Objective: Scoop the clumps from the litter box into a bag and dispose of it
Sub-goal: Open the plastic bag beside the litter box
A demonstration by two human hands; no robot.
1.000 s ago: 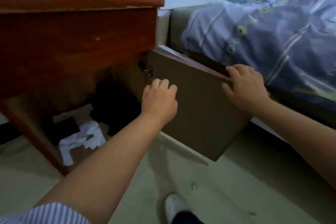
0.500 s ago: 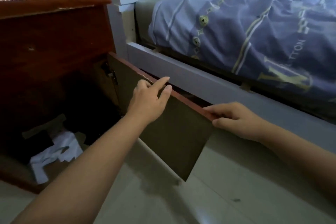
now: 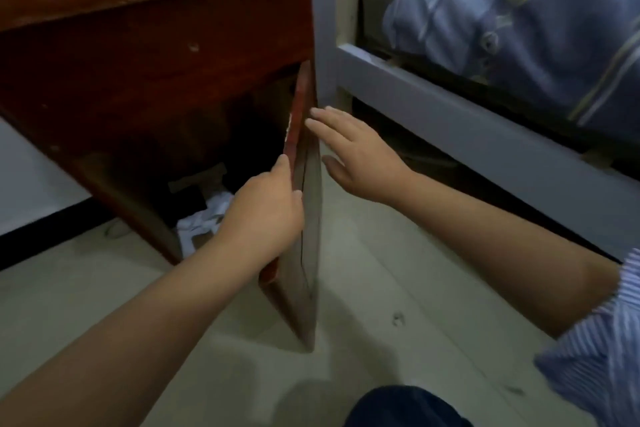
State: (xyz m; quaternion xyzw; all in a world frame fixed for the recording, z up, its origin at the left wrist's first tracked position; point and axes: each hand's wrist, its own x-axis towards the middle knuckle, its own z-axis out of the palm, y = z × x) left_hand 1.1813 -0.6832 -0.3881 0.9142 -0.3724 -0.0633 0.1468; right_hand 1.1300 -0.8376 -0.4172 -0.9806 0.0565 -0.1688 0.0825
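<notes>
A dark red wooden cabinet (image 3: 149, 55) stands on the floor, and its door (image 3: 306, 218) is swung out edge-on toward me. My left hand (image 3: 263, 215) grips the door's front edge with fingers curled round it. With fingers spread, my right hand (image 3: 353, 156) lies flat against the door's outer face. Inside the dark cabinet lie white crumpled bags or paper (image 3: 204, 218) and a piece of cardboard (image 3: 197, 178). No litter box or scoop is in view.
A grey bed frame (image 3: 450, 121) with a blue striped quilt (image 3: 519, 21) runs along the right, close to the door. Pale tiled floor (image 3: 381, 288) lies below. My knee (image 3: 405, 409) shows at the bottom edge. A white wall with a black skirting (image 3: 41, 222) is at left.
The door has swung from lying open against the bed frame to edge-on toward me. My left hand took hold of its edge, and my right hand moved from the top edge to its outer face.
</notes>
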